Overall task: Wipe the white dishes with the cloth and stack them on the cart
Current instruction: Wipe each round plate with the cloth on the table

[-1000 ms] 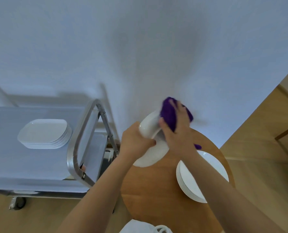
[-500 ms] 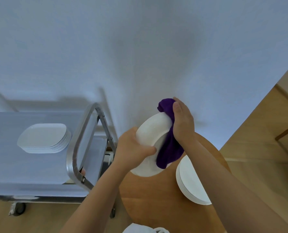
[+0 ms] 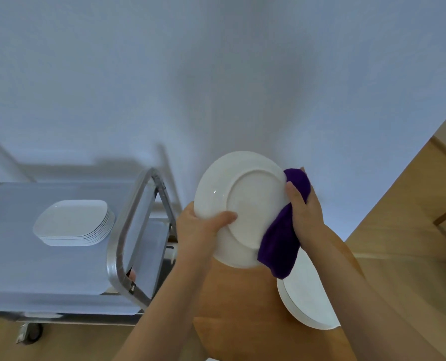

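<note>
A round white plate (image 3: pixel 245 204) is held up above the wooden table, its underside with the foot ring turned toward me. My left hand (image 3: pixel 203 227) grips its lower left rim, thumb across the underside. My right hand (image 3: pixel 304 212) holds a purple cloth (image 3: pixel 281 246) against the plate's right edge; the cloth hangs down below the hand. A stack of round white plates (image 3: pixel 305 300) lies on the table under my right forearm. On the cart's top shelf (image 3: pixel 21 269) stands a stack of several white rectangular dishes (image 3: pixel 73 222).
The cart's steel handle frame (image 3: pixel 128 230) rises between the cart and the round wooden table (image 3: pixel 242 321). A caster wheel (image 3: pixel 31 332) shows at lower left. A pale wall fills the back, and a wooden door or panel (image 3: pixel 425 204) stands at right.
The plate has been turned from edge-on to show its full underside. My right hand and the cloth moved from the plate's top edge to its right edge.
</note>
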The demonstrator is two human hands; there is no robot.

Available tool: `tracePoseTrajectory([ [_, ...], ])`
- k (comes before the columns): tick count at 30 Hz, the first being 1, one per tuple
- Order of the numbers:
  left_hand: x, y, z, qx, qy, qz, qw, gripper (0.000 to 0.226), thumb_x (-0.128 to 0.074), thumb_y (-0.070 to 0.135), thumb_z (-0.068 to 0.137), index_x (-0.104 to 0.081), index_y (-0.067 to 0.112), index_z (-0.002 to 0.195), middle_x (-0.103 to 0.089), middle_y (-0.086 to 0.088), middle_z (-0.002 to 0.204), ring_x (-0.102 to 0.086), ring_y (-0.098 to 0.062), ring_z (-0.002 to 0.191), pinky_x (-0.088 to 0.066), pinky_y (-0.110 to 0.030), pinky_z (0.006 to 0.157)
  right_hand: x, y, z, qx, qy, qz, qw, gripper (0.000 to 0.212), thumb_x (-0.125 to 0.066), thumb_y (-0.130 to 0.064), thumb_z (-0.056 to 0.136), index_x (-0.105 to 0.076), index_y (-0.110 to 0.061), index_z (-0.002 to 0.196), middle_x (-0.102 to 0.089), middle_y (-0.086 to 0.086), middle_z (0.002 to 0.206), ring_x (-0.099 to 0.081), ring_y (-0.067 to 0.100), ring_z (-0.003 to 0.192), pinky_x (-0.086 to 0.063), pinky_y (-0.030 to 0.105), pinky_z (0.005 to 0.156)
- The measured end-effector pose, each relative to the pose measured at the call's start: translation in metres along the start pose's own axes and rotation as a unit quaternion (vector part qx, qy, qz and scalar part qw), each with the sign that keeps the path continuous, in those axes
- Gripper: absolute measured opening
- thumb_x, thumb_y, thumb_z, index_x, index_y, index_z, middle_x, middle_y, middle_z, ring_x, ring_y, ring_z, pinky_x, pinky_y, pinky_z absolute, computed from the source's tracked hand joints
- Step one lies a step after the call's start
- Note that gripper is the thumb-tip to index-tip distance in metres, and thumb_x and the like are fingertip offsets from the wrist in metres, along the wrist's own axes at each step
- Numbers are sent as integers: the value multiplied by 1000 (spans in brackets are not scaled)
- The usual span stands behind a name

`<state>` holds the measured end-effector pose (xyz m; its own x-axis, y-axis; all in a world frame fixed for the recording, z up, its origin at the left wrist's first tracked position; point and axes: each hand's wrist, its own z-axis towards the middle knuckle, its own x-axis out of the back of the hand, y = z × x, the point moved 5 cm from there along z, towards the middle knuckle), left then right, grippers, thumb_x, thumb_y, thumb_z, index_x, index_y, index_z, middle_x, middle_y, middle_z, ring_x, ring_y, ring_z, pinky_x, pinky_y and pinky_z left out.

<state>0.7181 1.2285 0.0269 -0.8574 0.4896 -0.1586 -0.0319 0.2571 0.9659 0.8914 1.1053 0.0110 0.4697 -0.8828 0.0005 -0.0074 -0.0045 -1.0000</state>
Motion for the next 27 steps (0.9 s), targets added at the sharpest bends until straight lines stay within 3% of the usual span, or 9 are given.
tracePoseTrajectory([
  [2, -5, 1, 1, 4, 27, -59, 998, 60, -85, 19, 42, -66, 19, 99, -74, 1, 92, -70, -24, 90, -59, -44, 76, -3, 10, -6, -28, 24, 31, 999, 68, -57, -58, 71, -39, -41, 134, -56, -18, 119, -55, 9, 109, -46, 33, 91],
  [6, -18, 15, -3, -11, 5, -73, 997, 62, -86, 19, 51, -63, 18, 109, -73, -1, 99, -70, -22, 94, -58, -43, 80, -7, 9, -6, -61, 44, 99, 992, 40, -69, -42, 77, -54, -36, 114, -69, -16, 92, -67, 8, 84, -52, 27, 70],
  [9, -21, 28, -3, 69, -146, -122, 979, 71, -85, 29, 60, -57, 16, 124, -71, -7, 109, -68, -27, 98, -59, -42, 76, 4, 3, 2, -95, -3, 120, 988, 30, -70, -31, 80, -62, -25, 109, -73, -8, 87, -70, 14, 79, -53, 30, 69],
  [11, -20, 35, -2, 182, -256, -142, 939, 81, -79, 46, 60, -56, 14, 130, -69, -10, 111, -67, -30, 94, -59, -36, 64, 8, -2, 5, -99, -60, 85, 990, 30, -69, -29, 80, -64, -20, 108, -74, -1, 91, -71, 18, 81, -53, 28, 64],
  [13, -15, 37, 1, 253, -312, -107, 910, 76, -67, 53, 69, -55, 17, 134, -63, -11, 120, -63, -32, 96, -60, -38, 65, 9, -10, 8, -88, -90, 35, 991, 27, -69, -30, 80, -66, -19, 105, -74, 1, 92, -71, 18, 79, -53, 26, 61],
  [15, -12, 34, 5, 282, -309, -103, 902, 69, -56, 49, 74, -53, 16, 135, -57, -14, 127, -59, -34, 101, -58, -43, 71, 7, -16, 11, -77, -102, 3, 992, 23, -67, -35, 81, -68, -21, 100, -74, -1, 87, -70, 16, 76, -52, 24, 61],
  [18, -14, 33, 11, 248, -277, -133, 919, 61, -60, 41, 72, -58, 13, 126, -66, -14, 120, -65, -33, 101, -56, -47, 79, 3, -20, 11, -75, -98, -6, 992, 20, -60, -45, 84, -67, -27, 89, -73, -6, 80, -70, 12, 71, -51, 22, 58],
  [22, -20, 27, 14, 203, -213, -176, 939, 43, -59, 37, 80, -62, 10, 114, -73, -12, 107, -72, -26, 91, -60, -38, 74, -8, -11, -2, -83, -54, 23, 995, 14, -58, -45, 86, -66, -32, 85, -72, -14, 75, -68, 5, 70, -47, 16, 57],
  [27, -41, 4, 4, 161, -180, -98, 966, 36, -51, 41, 93, -59, 14, 115, -75, -7, 101, -73, -21, 88, -58, -34, 70, -28, 2, -27, -72, 14, 31, 997, 13, -52, -49, 88, -55, -42, 78, -62, -22, 71, -59, -7, 69, -40, 7, 50],
])
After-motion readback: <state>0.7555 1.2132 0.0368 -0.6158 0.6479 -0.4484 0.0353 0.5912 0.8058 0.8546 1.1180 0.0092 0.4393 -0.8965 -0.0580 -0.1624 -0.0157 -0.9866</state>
